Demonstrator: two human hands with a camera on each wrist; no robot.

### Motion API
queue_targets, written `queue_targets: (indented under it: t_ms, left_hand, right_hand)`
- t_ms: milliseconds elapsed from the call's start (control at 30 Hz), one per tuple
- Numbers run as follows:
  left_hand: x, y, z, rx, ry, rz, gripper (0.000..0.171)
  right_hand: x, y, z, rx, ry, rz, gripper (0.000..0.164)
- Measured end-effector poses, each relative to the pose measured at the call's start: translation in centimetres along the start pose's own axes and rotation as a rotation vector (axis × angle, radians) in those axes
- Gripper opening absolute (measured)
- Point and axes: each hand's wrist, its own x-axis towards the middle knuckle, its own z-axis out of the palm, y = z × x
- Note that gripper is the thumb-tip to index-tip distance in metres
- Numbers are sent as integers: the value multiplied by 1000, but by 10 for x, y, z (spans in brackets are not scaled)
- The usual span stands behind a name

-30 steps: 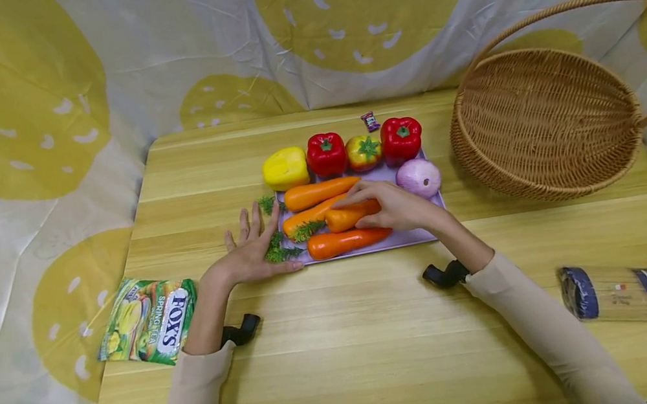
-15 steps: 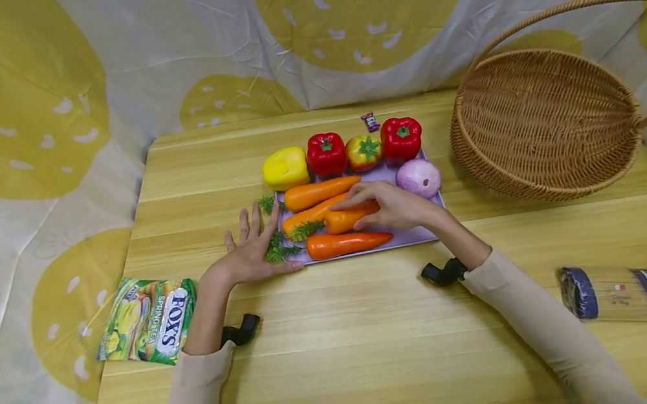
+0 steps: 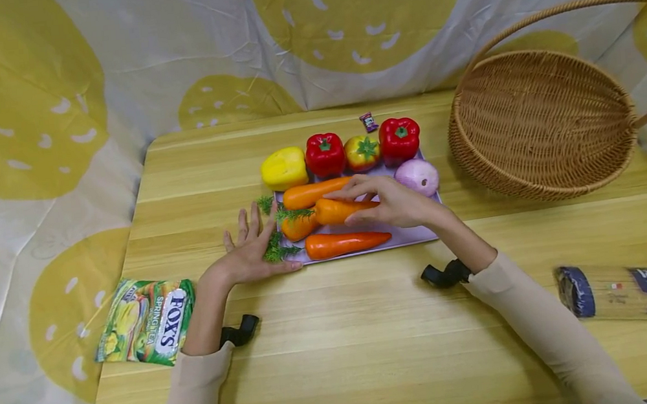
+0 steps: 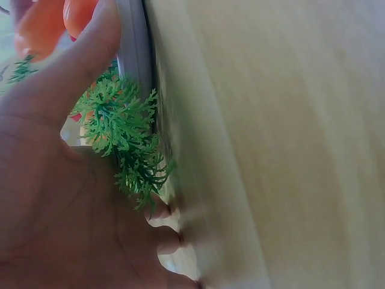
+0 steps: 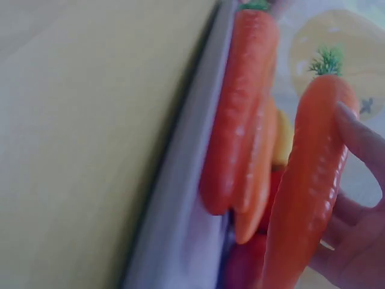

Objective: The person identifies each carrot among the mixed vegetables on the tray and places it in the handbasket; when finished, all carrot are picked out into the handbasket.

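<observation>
My right hand [image 3: 398,201] pinches an orange carrot [image 3: 337,211] between thumb and fingers, above the lilac tray [image 3: 411,236]. In the right wrist view that carrot [image 5: 310,174] is raised clear of the others, its green top pointing away. Beneath it, one carrot [image 3: 298,228] is partly covered; another carrot [image 3: 306,195] lies behind and a redder carrot [image 3: 348,244] in front. My left hand [image 3: 243,255] is spread at the tray's left end, its thumb along the front corner. Leafy carrot greens [image 4: 117,114] stick out between its thumb and index finger.
Along the tray's back sit a yellow pepper [image 3: 284,169], red peppers [image 3: 325,155], a red-yellow tomato-like fruit [image 3: 362,153] and a purple onion [image 3: 417,178]. A wrapped sweet [image 3: 368,122] lies behind. Around them are a wicker basket [image 3: 544,122], spaghetti pack [image 3: 630,293] and Fox's sweets bag [image 3: 144,321].
The carrot in my right hand has risen and shifted slightly left, its top now overlapping the carrot below. My left hand has stayed still.
</observation>
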Motion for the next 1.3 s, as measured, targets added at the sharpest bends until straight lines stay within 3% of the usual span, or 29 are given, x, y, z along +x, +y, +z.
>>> queue_targets:
  t_ms: [167, 333, 633, 867, 1033, 1300]
  left_hand:
    - [-3, 4, -3, 16, -14, 9, 122]
    - [-1, 0, -1, -21, 17, 44, 125]
    - [-2, 1, -2, -26, 15, 33, 126]
    - [-3, -1, -2, -7, 12, 28, 125]
    - [-1, -5, 0, -30, 16, 31, 126]
    - [-1, -1, -1, 10, -7, 9, 124]
  right_hand:
    - [-14, -24, -15, -17, 61, -15, 50]
    - [-32, -48, -40, -78, 115, -10, 51]
    - [-73, -71, -112, -210, 243, 191, 49]
    - [-107, -58, -173, -283, 270, 257, 50]
    - [-122, -36, -207, -282, 262, 390, 50]
    - [-133, -4, -238, -353, 115, 638, 55]
